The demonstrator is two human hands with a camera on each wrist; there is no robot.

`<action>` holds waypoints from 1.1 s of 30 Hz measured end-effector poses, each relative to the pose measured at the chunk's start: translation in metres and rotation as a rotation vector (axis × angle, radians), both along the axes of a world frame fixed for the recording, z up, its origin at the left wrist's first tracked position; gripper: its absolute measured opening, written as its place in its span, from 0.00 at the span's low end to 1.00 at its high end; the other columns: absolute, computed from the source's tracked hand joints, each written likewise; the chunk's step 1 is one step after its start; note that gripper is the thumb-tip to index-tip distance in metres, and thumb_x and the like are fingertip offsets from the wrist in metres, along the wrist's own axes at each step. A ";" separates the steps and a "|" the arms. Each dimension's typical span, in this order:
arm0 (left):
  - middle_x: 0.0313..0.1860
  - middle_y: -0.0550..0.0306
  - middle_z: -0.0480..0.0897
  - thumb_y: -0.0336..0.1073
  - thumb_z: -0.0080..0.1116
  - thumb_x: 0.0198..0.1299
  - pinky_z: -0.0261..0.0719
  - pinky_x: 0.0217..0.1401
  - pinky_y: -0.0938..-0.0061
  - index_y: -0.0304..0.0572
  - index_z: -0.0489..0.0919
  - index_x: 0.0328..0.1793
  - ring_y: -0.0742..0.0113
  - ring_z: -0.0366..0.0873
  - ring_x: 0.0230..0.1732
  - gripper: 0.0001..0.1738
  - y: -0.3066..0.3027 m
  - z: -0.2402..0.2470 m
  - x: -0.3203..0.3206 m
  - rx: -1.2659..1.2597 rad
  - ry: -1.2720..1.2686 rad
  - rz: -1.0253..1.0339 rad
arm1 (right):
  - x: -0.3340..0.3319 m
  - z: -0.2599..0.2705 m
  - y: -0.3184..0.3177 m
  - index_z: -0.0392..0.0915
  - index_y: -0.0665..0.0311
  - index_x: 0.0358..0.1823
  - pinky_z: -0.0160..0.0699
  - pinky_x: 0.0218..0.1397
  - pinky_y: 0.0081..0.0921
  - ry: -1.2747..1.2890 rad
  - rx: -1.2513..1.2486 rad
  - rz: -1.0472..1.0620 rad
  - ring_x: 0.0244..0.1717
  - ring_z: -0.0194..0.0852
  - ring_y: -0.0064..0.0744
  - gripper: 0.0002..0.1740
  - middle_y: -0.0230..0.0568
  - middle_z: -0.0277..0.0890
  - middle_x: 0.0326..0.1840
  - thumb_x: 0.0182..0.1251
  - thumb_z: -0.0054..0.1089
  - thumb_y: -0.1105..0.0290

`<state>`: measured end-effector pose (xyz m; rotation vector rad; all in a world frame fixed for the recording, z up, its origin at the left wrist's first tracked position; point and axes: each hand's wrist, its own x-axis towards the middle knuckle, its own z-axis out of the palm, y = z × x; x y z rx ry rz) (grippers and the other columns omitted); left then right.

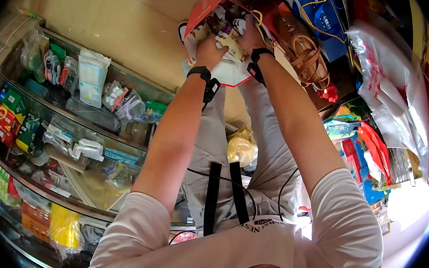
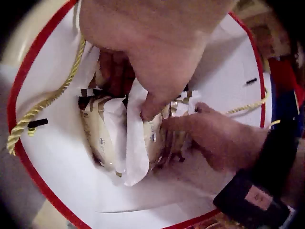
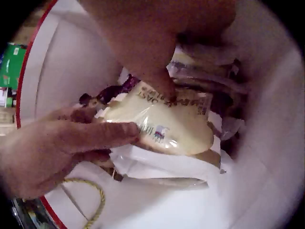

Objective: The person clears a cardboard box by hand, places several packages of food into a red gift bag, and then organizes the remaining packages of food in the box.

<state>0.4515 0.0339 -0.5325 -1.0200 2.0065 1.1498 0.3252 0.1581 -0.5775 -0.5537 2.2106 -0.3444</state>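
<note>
In the head view, a red paper bag (image 1: pixel 205 8) with a white inside holds wrapped food packets (image 1: pixel 231 42). Both hands are inside it. My left hand (image 1: pixel 211 53) grips a cream-coloured packet (image 3: pixel 157 119), its thumb lying across the clear wrapper in the right wrist view. My right hand (image 1: pixel 253 34) holds the same group of packets from the other side, its thumb against the printed wrapper. Some of its fingers are hidden behind the packets. White flaps (image 2: pixel 136 143) stand up between the packets in the left wrist view.
Glass shelves (image 1: pixel 74 109) with packaged goods curve along the left. Brown sandals (image 1: pixel 310 60) and a blue bag (image 1: pixel 319 20) are beside the red bag. Clear plastic bags (image 1: pixel 391 93) hang at the right. A yellow wrapped thing (image 1: pixel 242 146) lies between the person's legs.
</note>
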 end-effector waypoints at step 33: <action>0.63 0.37 0.76 0.22 0.63 0.52 0.76 0.66 0.61 0.33 0.56 0.72 0.51 0.78 0.63 0.41 0.007 -0.026 -0.024 0.267 0.398 0.493 | -0.006 0.031 -0.018 0.50 0.68 0.79 0.64 0.76 0.38 -0.476 -0.432 -0.611 0.75 0.65 0.47 0.58 0.58 0.62 0.77 0.60 0.73 0.42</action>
